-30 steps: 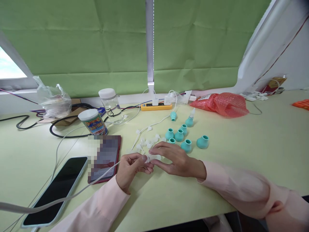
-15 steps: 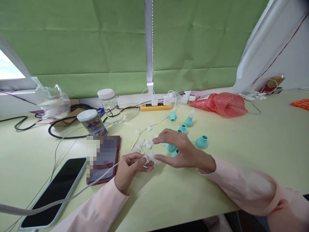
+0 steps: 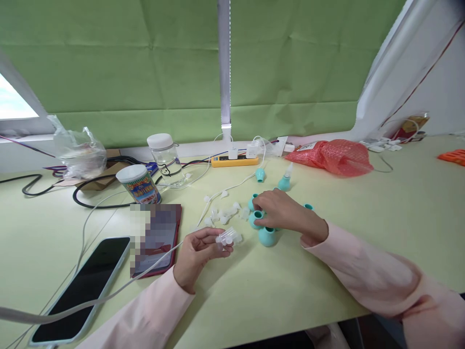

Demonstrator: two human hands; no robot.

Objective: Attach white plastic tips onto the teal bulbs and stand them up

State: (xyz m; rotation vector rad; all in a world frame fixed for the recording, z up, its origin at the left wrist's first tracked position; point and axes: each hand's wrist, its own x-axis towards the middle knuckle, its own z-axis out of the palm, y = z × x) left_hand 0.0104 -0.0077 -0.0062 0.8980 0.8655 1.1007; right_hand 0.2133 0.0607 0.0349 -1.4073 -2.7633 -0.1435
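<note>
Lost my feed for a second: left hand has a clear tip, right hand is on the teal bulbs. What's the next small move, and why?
Probably lift one teal bulb toward the left hand. The right hand already has its fingers on that bulb, while the left hand pinches a clear tip just beside it, apart from the bulb.

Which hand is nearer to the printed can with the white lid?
Left. The left hand lies in front of the printed can, holding small clear pieces; the right hand is farther away, on the teal caps.
</note>
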